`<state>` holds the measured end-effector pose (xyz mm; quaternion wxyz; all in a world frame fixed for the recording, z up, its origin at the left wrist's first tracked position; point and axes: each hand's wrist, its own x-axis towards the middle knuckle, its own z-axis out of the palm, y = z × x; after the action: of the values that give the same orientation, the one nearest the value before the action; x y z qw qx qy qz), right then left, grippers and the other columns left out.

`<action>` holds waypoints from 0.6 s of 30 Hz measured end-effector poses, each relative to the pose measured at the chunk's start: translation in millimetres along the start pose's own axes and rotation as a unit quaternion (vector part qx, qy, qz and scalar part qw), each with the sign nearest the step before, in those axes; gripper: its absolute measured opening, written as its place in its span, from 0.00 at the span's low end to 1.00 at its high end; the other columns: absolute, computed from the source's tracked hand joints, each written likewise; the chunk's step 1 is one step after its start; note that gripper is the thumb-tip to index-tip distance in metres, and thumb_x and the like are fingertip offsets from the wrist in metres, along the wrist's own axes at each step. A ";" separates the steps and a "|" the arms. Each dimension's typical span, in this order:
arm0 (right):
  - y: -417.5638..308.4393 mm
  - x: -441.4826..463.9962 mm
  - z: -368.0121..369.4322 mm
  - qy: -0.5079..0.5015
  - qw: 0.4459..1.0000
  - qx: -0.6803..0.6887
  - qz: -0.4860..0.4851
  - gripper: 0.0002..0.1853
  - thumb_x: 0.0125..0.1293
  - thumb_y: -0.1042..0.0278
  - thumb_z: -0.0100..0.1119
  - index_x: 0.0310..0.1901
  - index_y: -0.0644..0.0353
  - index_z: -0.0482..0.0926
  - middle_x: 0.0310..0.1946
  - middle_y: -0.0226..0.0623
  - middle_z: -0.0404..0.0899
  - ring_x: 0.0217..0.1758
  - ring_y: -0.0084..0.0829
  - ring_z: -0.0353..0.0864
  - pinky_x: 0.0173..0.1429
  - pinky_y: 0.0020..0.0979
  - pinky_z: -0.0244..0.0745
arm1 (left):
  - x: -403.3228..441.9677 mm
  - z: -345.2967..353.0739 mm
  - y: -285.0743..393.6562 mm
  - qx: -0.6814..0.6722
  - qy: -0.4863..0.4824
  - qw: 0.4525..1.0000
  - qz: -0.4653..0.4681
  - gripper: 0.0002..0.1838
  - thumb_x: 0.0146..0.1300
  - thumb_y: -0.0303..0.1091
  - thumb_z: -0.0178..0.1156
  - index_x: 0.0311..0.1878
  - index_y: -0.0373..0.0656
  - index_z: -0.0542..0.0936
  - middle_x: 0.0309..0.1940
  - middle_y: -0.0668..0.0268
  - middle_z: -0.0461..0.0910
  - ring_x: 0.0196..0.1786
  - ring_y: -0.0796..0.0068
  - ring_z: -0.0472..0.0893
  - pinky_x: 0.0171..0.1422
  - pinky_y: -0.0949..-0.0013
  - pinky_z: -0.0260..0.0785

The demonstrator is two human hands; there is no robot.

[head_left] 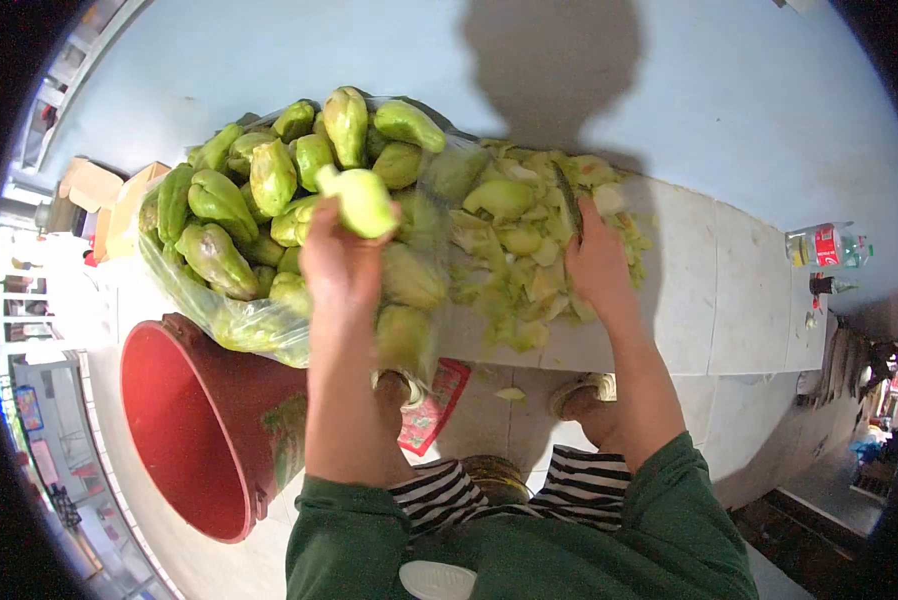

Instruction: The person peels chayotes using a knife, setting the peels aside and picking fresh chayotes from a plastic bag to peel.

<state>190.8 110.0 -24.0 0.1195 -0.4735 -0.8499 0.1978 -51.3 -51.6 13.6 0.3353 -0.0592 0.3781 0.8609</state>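
My left hand [344, 262] is closed round a pale green, peeled-looking fruit [362, 203], raised in front of a clear plastic bag [269, 335] full of green pear-shaped fruits [221, 203]. My right hand [599, 255] grips a dark, narrow knife [567, 197] that points up and away, over a pile of pale green peelings [544, 285] on the tiled ledge. A larger green piece [501, 199] lies among the peelings, left of the knife.
A large red bucket [184, 430] stands on the floor at the left. Cardboard boxes [124, 215] are behind it. A plastic bottle [827, 246] lies at the right end of the tiled ledge [739, 280]. A red mat [434, 405] is on the floor below.
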 end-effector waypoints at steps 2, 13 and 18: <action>0.7 -1.3 -6.7 0.021 0.999 0.033 0.004 0.25 0.59 0.79 0.50 0.60 0.61 0.67 0.40 0.57 0.78 0.46 0.57 0.76 0.50 0.52 0.70 | -6.9 -24.2 40.5 0.065 -0.068 0.993 0.070 0.19 0.70 0.36 0.50 0.59 0.37 0.68 0.50 0.56 0.76 0.53 0.60 0.76 0.58 0.51 0.71; 15.0 -10.9 -50.0 0.070 0.987 0.132 0.056 0.24 0.59 0.78 0.54 0.59 0.62 0.68 0.40 0.57 0.79 0.45 0.56 0.79 0.47 0.51 0.72 | -170.3 -246.7 226.2 0.502 0.313 0.691 0.416 0.21 0.61 0.33 0.64 0.54 0.32 0.75 0.43 0.57 0.80 0.43 0.68 0.80 0.45 0.67 0.74; 15.9 -13.2 -55.1 0.096 0.989 0.108 0.027 0.24 0.59 0.78 0.56 0.59 0.61 0.69 0.37 0.56 0.80 0.43 0.56 0.80 0.46 0.51 0.73 | -190.9 -321.5 215.9 0.682 0.213 0.695 0.079 0.13 0.57 0.27 0.62 0.44 0.29 0.80 0.34 0.61 0.82 0.39 0.72 0.80 0.42 0.70 0.72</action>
<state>231.3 118.6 17.9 0.2460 -0.4973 -0.7951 0.2449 -87.8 -480.9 -13.9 0.1250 0.0342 0.9260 0.3547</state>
